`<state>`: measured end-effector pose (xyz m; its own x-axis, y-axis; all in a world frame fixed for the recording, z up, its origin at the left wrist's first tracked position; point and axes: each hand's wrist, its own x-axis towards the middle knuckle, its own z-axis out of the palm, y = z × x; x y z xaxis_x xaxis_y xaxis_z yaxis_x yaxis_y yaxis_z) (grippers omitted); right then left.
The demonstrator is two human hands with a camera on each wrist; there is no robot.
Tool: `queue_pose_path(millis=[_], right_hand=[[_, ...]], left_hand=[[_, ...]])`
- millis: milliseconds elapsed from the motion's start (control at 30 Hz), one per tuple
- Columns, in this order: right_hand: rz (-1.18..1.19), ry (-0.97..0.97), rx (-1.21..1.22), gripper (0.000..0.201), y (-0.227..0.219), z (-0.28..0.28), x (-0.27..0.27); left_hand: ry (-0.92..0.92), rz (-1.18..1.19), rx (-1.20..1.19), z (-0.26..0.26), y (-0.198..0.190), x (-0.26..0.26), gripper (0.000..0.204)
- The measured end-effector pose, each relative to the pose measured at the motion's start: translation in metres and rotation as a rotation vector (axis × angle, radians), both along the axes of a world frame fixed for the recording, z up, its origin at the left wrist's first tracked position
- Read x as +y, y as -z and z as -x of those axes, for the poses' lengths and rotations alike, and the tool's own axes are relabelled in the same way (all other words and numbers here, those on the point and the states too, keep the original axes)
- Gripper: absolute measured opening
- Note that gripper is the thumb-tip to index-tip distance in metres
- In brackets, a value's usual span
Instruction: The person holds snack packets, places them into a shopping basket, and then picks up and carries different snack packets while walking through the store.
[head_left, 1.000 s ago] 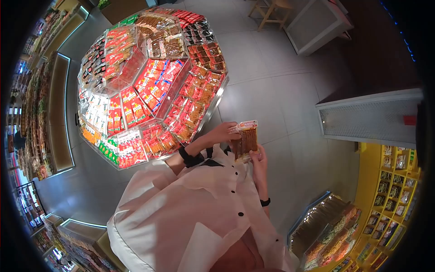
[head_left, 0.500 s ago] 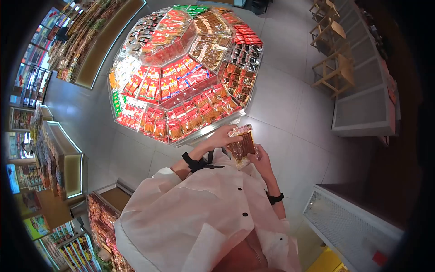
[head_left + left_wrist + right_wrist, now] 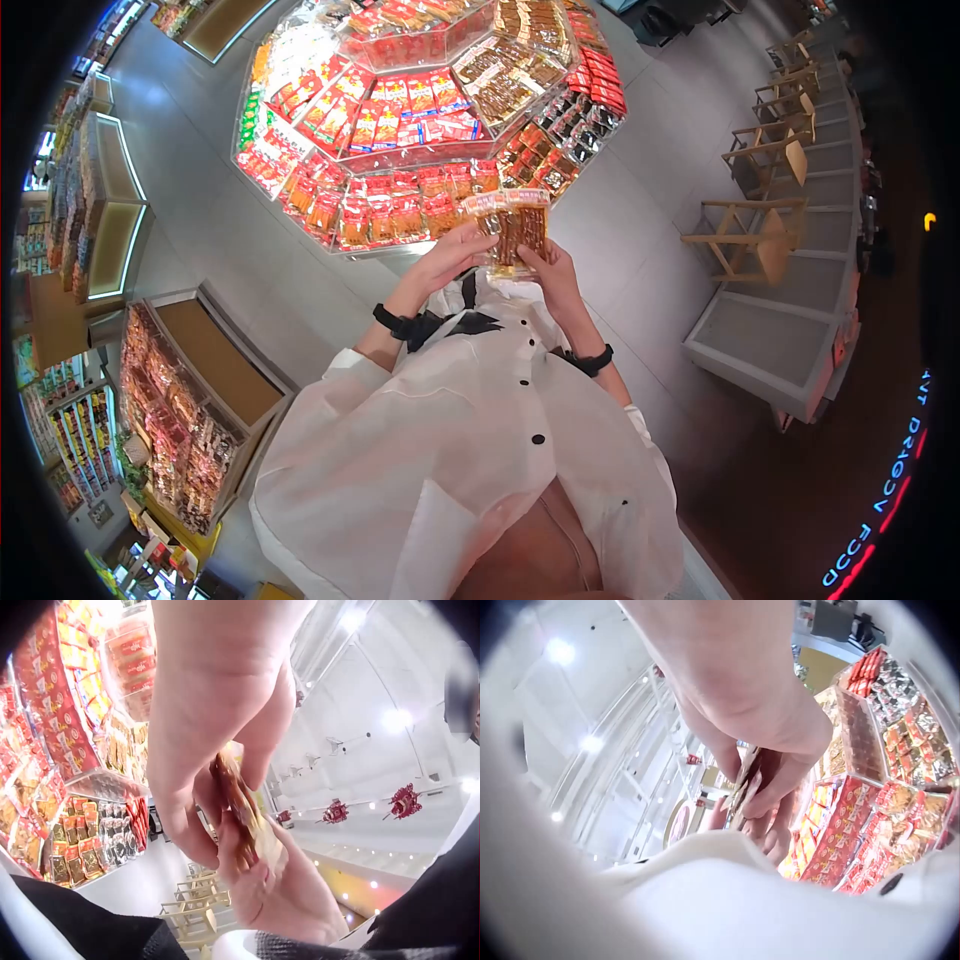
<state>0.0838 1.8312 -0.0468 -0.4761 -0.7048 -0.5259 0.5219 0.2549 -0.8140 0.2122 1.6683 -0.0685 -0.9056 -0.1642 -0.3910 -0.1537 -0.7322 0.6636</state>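
In the head view, clear plastic snack packets (image 3: 522,222) with brown strips inside and a pale, red-printed top band are held in front of the chest, slightly fanned and overlapping. My left hand (image 3: 450,260) grips their left side, thumb across the front. On the lower right, my right hand (image 3: 556,282) pinches them, its thumb on the front face. Both wrist views show the packets (image 3: 238,799) nearly edge-on. There the left hand (image 3: 217,690) holds from one side and the right hand (image 3: 289,889) from the other. The packets' backs are hidden in the head view.
Just ahead stands a tiered octagonal display (image 3: 410,158) stacked with red, brown and black packets. Wooden stools (image 3: 765,245) line a pale counter (image 3: 765,325) on the right. Another snack stand (image 3: 175,420) is at lower left, and grey tiled floor (image 3: 640,220) runs between.
The view has turned right and the display is now closer ahead. The packets have risen in front of its near edge and are spread wider; the right hand has moved up along them.
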Motion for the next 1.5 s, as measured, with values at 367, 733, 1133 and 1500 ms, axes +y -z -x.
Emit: queue_pose_path(millis=[367,733,1133,1500], right_hand=[[0.013,-0.078,0.253,0.021,0.016,0.103,-0.072],[-0.041,-0.348,0.654,0.035,0.098,0.297,-0.209],[-0.088,-0.926,1.268,0.048,0.224,0.410,-0.358],[0.287,-0.875,1.430,0.050,0.172,0.390,-0.315]], left_hand=[[-0.398,0.056,-0.045,0.038,0.010,-0.048,0.039],[-0.720,0.294,-0.391,0.039,0.046,-0.034,0.025],[-1.016,0.088,-0.599,0.168,0.009,0.034,0.033],[-1.100,0.168,-0.611,0.241,0.002,0.037,0.033]])
